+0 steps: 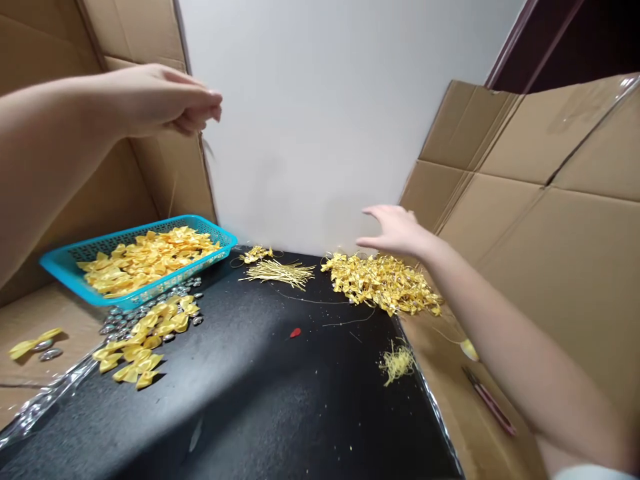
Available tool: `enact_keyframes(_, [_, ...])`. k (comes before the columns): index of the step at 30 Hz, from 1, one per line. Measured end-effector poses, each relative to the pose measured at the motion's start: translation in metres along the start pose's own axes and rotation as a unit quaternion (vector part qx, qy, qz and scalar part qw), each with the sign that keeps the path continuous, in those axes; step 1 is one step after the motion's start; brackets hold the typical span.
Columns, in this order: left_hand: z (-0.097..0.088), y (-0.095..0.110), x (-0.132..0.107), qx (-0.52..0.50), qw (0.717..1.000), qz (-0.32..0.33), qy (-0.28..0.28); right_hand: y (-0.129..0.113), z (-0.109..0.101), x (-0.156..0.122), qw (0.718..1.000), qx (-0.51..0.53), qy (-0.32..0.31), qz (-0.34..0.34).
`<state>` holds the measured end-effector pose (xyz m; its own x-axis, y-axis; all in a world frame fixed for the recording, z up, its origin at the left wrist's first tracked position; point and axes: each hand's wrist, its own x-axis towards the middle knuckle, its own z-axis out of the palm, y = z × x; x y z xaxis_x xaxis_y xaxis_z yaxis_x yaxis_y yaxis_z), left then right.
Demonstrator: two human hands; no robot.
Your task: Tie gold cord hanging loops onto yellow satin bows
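Observation:
My left hand [170,103] is raised high at the left, well above the table, its fingers pinched together; whatever they hold is too small or hidden to name. My right hand [393,230] hovers over the far edge of a heap of finished-looking yellow bows [385,283] with cords, thumb and fingers apart and nothing visible between them. Below my left arm stands a blue plastic basket [55,263] filled with loose yellow ribbon bows [155,257]. In front of it lie more yellow bows [135,357] and several shiny silver oval pieces [117,323].
A bundle of yellow cords [280,272] lies at the back beside a small bow cluster [256,254]. Nearer are a red piece [295,333], yellow thread scraps [397,363] and pink-handled snips [493,403]. Cardboard walls [560,240] flank the black tabletop [260,400].

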<state>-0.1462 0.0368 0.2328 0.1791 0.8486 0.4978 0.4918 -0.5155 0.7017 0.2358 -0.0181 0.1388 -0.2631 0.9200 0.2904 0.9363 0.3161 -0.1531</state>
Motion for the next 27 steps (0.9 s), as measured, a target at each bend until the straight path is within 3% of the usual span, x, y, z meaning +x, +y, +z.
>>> enact_keyframes(2, [0.013, 0.028, 0.0, -0.017, 1.0, 0.004, 0.004, -0.038, 0.02, 0.013, 0.985, 0.151, -0.01, -0.079])
enact_keyframes(6, [0.024, 0.062, -0.008, -0.061, 0.995, 0.04, -0.071, -0.093, 0.072, 0.031, 0.886, 0.439, -0.128, -0.072])
enact_keyframes(10, [0.017, 0.065, -0.011, -0.075, 0.993, 0.053, -0.075, -0.11, 0.1, 0.035, 0.774, 0.554, -0.293, -0.09])
enact_keyframes(12, [0.011, 0.059, -0.012, -0.079, 0.994, 0.038, -0.068, -0.104, 0.094, 0.037, 0.748, 0.563, -0.342, -0.083])
enact_keyframes(15, [0.009, 0.042, -0.016, -0.069, 0.996, -0.01, -0.06, -0.078, 0.059, 0.047, 0.746, 0.576, -0.327, -0.065])
enact_keyframes(18, [0.023, 0.009, -0.024, -0.048, 0.992, -0.074, -0.088, -0.05, 0.002, 0.059, 0.78, 0.584, -0.224, -0.02])
enact_keyframes(21, [0.056, -0.032, -0.033, -0.027, 0.98, -0.112, -0.161, -0.036, -0.059, 0.063, 0.839, 0.531, -0.118, 0.001])
enact_keyframes(24, [0.097, -0.065, -0.037, -0.031, 0.971, -0.089, -0.22, -0.039, -0.108, 0.063, 0.891, 0.451, -0.045, -0.004])
enact_keyframes(27, [0.131, -0.078, -0.03, -0.003, 0.969, -0.089, -0.23, -0.05, -0.141, 0.066, 0.91, 0.412, 0.027, -0.014])
